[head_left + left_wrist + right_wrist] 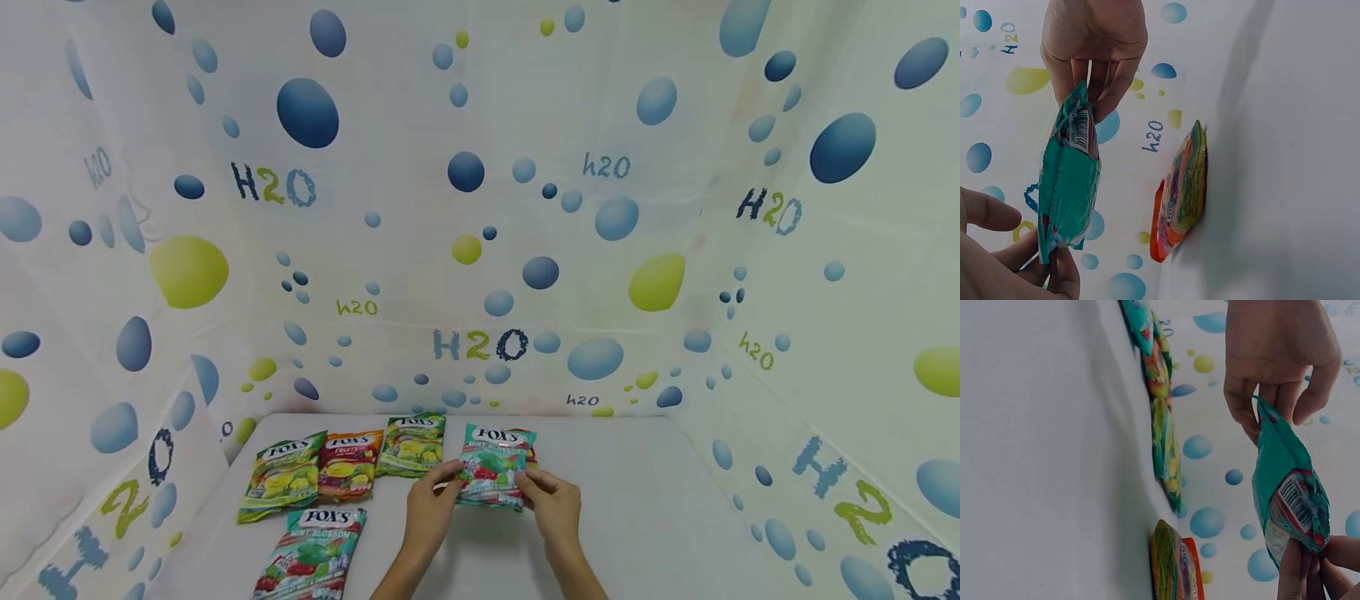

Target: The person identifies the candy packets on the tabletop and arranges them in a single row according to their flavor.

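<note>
A teal Fox's Mint Blossom candy bag is held up off the white table by both hands. My left hand pinches its left side edge, and my right hand pinches the right edge. The left wrist view shows the bag edge-on between the left hand and the right hand. In the right wrist view its barcode side shows. Behind the held bag is a red and yellow candy bag, mostly hidden in the head view; it rests on the table.
On the table's left side lie a green Fox's bag, a red-orange Fruits bag and another green bag. Nearer the front lies a second Mint Blossom bag. A patterned H2O curtain encloses the white table.
</note>
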The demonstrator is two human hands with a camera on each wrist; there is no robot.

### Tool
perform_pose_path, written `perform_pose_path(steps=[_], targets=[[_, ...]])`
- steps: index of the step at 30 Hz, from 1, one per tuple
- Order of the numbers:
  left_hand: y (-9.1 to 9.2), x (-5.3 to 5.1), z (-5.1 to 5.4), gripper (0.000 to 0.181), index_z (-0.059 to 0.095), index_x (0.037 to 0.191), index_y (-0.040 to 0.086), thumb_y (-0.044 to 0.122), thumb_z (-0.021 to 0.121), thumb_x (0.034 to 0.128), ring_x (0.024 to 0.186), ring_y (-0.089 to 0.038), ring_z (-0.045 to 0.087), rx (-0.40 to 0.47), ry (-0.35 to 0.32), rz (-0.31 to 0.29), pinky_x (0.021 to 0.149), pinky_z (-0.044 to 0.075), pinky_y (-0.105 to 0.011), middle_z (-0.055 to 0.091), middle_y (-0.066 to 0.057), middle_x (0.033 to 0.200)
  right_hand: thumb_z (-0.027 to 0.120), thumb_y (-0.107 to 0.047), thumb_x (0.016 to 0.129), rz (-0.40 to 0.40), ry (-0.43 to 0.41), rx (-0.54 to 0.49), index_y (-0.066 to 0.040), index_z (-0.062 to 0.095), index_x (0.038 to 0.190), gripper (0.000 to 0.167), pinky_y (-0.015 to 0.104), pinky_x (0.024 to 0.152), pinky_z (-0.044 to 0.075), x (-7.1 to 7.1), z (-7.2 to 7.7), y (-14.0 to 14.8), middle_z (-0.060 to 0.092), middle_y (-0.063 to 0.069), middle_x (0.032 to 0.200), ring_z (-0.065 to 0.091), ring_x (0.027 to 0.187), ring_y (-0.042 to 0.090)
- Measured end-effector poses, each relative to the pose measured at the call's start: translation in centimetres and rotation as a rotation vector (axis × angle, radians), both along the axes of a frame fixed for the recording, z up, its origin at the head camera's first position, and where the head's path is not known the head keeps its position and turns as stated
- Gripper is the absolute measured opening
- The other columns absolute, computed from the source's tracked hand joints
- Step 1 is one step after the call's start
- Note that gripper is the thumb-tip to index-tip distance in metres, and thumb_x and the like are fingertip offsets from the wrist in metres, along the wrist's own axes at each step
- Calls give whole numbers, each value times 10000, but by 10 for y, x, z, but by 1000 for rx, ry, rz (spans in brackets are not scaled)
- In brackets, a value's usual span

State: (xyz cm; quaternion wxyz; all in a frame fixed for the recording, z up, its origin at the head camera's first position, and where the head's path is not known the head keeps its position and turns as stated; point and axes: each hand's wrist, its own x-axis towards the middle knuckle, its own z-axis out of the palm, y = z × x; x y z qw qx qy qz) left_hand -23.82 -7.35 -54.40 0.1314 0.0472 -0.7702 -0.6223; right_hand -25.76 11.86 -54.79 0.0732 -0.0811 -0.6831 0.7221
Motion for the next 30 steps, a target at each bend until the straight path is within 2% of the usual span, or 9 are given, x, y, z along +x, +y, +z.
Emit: perform_pose_path(steps=[12, 21, 25, 30], targets=[[-6, 7, -2, 269, 772, 1207, 98, 49, 634, 981, 1139, -229, 645, 19, -57, 42, 932, 573, -396, 724, -71, 1240, 827, -148, 911, 15, -24, -10, 44, 777, 1121, 289, 261, 679, 623, 6, -6, -8, 775, 138, 1032, 723, 801, 158], [-12, 17, 1, 280, 769, 1221, 107, 51, 635, 981, 1157, -238, 621, 28, -86, 67, 960, 551, -434, 711, -75, 1270, 841, -201, 903, 17, -40, 14, 22, 790, 1117, 313, 258, 683, 621, 14, -7, -15, 761, 83, 1012, 699, 802, 138], [-15, 22, 2, 279, 765, 1231, 102, 60, 631, 990, 1170, -245, 615, 27, -102, 70, 967, 548, -443, 703, -84, 1286, 848, -166, 892, 18, -34, -12, 35, 790, 1100, 295, 271, 679, 626, 18, -5, -20, 766, 104, 1003, 709, 797, 153], [-18, 26, 3, 289, 763, 1233, 92, 49, 631, 980, 1212, -274, 611, 5, -123, 109, 977, 546, -462, 689, -108, 1327, 847, -154, 890, 50, -41, -23, 40, 780, 1119, 307, 286, 687, 632, 22, -7, -25, 776, 123, 1000, 727, 798, 164]])
